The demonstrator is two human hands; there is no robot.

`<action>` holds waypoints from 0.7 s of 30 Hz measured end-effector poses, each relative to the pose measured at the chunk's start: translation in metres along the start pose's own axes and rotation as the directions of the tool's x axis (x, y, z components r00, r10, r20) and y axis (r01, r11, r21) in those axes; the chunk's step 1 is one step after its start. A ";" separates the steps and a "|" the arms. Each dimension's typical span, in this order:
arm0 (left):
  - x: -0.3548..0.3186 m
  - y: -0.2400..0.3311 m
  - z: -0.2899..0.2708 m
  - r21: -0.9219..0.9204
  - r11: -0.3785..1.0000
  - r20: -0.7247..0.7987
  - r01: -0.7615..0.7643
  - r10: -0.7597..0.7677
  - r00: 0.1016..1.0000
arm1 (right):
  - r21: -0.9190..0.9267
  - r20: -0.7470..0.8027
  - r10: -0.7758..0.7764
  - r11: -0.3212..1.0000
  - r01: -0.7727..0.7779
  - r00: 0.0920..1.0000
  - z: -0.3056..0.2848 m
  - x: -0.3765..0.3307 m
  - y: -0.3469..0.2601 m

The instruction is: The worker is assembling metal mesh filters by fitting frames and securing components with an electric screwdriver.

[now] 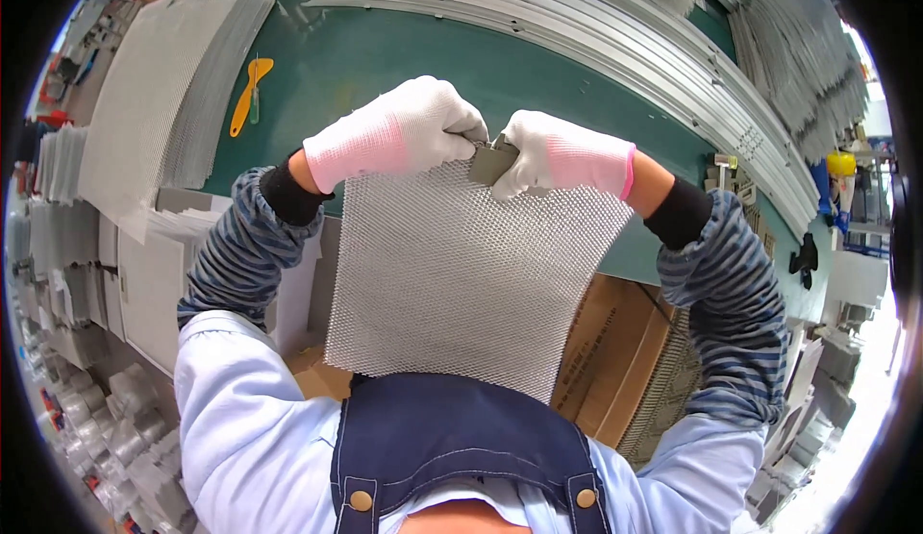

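A silver expanded-metal mesh sheet [461,274] hangs in front of my body from its upper edge, over the near side of the green table. My left hand [409,135], in a white and pink glove, is closed with its fingers pinching the sheet's top edge. Close beside it, my gloved right hand [562,154] grips a small flat grey plate [491,163] between thumb and fingers. The plate overlaps the mesh at the top edge, and its far end lies against my left fingertips. My fingers hide part of that edge.
On the green tabletop [356,63] lies a yellow scraper [248,97]. Stacked mesh sheets [159,92] stand at the left, with more mesh [798,53] at the far right. Long aluminium profiles [615,34] run along the back. Below right is a cardboard box [606,351].
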State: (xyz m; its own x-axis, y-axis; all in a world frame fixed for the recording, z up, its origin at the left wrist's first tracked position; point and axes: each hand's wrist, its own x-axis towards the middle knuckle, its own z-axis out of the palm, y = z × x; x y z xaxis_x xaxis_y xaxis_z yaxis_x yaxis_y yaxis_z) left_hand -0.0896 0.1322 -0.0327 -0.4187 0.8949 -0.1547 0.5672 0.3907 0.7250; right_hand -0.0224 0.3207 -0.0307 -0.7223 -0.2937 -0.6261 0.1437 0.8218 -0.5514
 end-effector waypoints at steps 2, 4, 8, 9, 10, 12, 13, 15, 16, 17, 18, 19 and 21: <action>-0.003 -0.005 -0.002 0.038 0.994 -0.018 -0.101 0.102 0.995 | 0.024 0.045 -0.028 0.999 0.026 0.999 0.001 0.006 0.004; -0.006 -0.010 -0.002 0.029 0.996 -0.066 -0.085 0.086 0.994 | 0.062 -0.046 -0.080 0.995 0.083 0.996 0.004 0.009 0.007; -0.005 -0.011 -0.001 0.018 0.998 -0.090 -0.053 0.055 0.994 | 0.113 0.021 -0.064 0.992 0.062 0.998 0.009 0.013 0.002; -0.001 -0.010 -0.001 0.035 0.996 -0.070 -0.084 0.086 0.994 | 0.101 0.017 -0.056 0.993 0.054 0.998 0.007 0.011 0.002; 0.002 -0.006 -0.005 0.019 0.999 -0.018 -0.043 0.043 0.999 | 0.098 0.016 -0.087 0.992 0.085 0.996 0.005 0.009 0.003; -0.003 -0.011 -0.016 0.172 0.967 -0.184 -0.188 0.219 0.958 | 0.073 -0.075 -0.277 0.957 0.282 0.958 0.003 0.005 0.012; -0.010 -0.018 -0.027 0.331 0.902 -0.312 -0.277 0.382 0.870 | 0.104 -0.073 -0.287 0.950 0.294 0.955 0.004 0.010 0.010; -0.031 -0.019 -0.038 -0.020 0.991 -0.741 -0.134 0.075 0.667 | -0.004 -0.028 -0.213 0.977 0.213 0.977 -0.001 0.006 0.012; -0.047 -0.061 -0.032 -0.205 0.952 -0.682 -0.228 0.029 0.731 | -0.026 -0.043 -0.201 0.980 0.200 0.979 -0.004 0.002 0.009; -0.057 -0.099 -0.019 -0.382 0.882 -0.601 -0.276 -0.010 0.799 | -0.046 -0.052 -0.201 0.979 0.199 0.978 -0.005 0.004 0.004; -0.060 -0.091 0.002 -0.591 0.797 -0.501 -0.126 -0.240 0.832 | -0.036 -0.037 -0.196 0.980 0.195 0.980 -0.009 0.005 0.011; -0.063 -0.090 0.023 -0.699 0.696 -0.501 -0.165 -0.312 0.808 | -0.024 -0.092 -0.177 0.984 0.175 0.980 -0.019 0.007 0.021; -0.067 -0.062 0.025 -0.543 0.834 -0.593 -0.096 -0.300 0.747 | 0.097 -0.111 -0.397 0.908 0.407 0.911 -0.049 0.015 0.052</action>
State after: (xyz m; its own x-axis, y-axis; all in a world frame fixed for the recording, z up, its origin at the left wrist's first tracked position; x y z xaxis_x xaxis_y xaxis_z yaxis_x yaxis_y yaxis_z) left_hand -0.0789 0.0536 -0.0836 -0.9039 0.4228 0.0649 0.1284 0.1234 0.9840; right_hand -0.0586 0.3827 -0.0420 -0.7904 -0.5395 -0.2903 -0.0981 0.5792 -0.8093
